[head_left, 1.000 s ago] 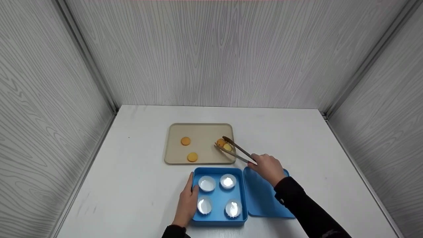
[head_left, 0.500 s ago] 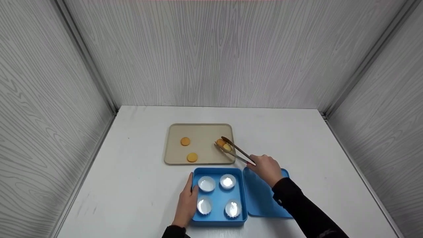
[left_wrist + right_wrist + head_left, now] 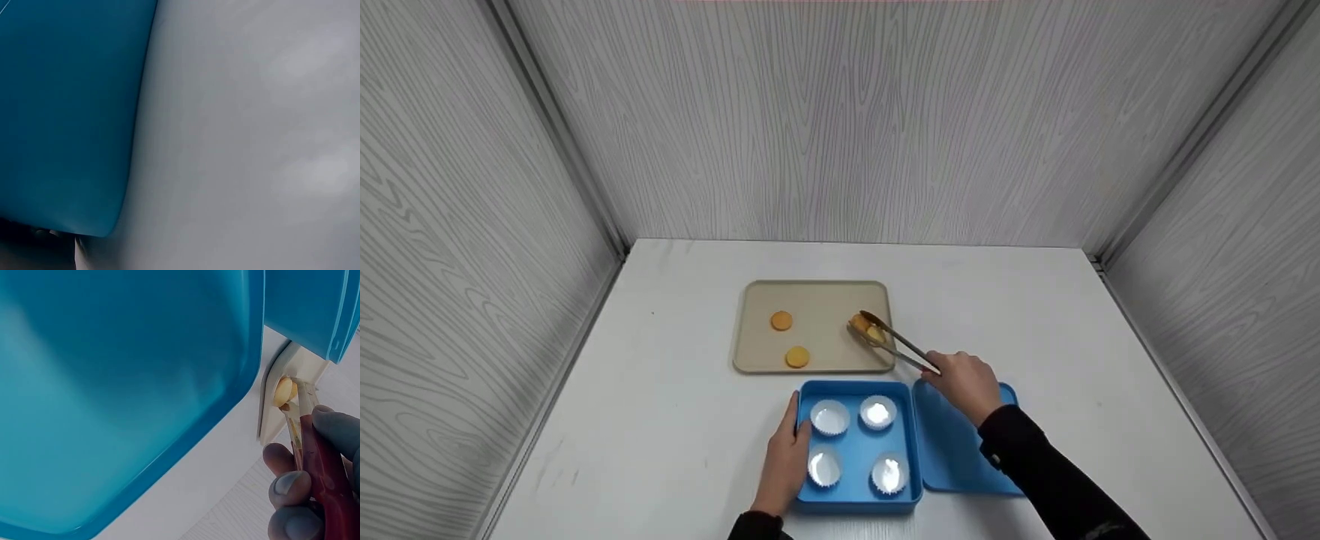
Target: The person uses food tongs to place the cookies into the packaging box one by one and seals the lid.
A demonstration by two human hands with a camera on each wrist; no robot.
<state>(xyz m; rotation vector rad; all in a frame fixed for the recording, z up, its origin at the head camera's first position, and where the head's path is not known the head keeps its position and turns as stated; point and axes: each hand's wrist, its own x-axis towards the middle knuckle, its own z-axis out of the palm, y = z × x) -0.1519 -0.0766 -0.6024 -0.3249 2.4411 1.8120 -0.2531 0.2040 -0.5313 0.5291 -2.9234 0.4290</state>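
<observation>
My right hand [image 3: 966, 384] grips a pair of tongs [image 3: 911, 347] with its fingers curled round the handles, red in the right wrist view. The tongs' tips lie either side of an orange-brown round piece [image 3: 859, 322] and a yellow piece [image 3: 876, 334] at the right end of a beige tray [image 3: 825, 294]. Along the left wall of a blue box [image 3: 858, 480] my left hand [image 3: 784, 463] holds on, thumb at the rim. Several white paper cups stand in the box, one of them [image 3: 829, 417] at the back left.
Two more round pieces lie on the tray, one orange [image 3: 781, 320] and one yellow [image 3: 797, 356]. Right of the box, a blue lid [image 3: 960, 457] lies partly under my right forearm. Grey wood-grained walls [image 3: 840, 120] enclose the table at the back and sides.
The tongs' tips have drawn slightly closer together round the pieces, the far tip shifting a little left. My right hand has moved slightly left; my left hand and the box stay put.
</observation>
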